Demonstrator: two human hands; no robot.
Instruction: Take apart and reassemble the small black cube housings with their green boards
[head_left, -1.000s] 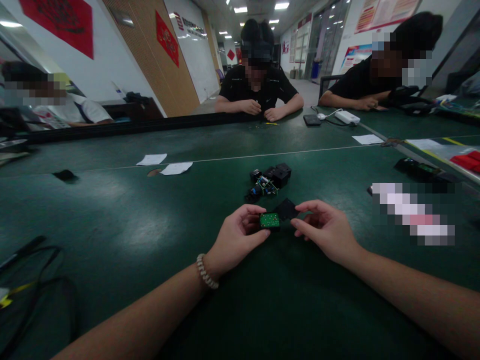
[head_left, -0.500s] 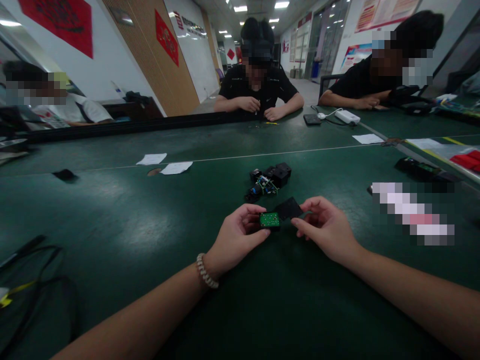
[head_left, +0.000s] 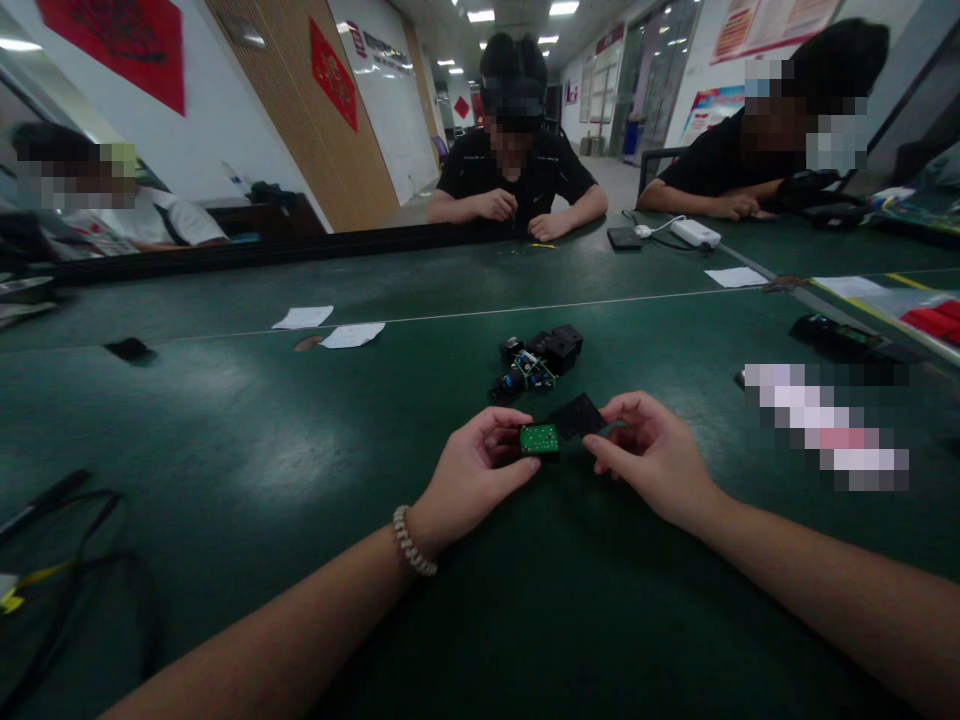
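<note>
Between thumb and fingers my left hand grips a small black case with a green circuit board facing up in it. My right hand pinches a thin black cover by its right edge, tilted. The cover's left side is close against the case's right side; whether they touch I cannot tell. Just beyond both hands, a cluster of black housings and small circuit boards lies on the green table.
Black cables lie at the left. Paper slips and a black scrap are farther back. To the right are a blurred-out object and a black device. A person sits opposite; others sit at both sides.
Both of my hands keep nearly the same place and hold. The black cover has barely shifted against the case.
</note>
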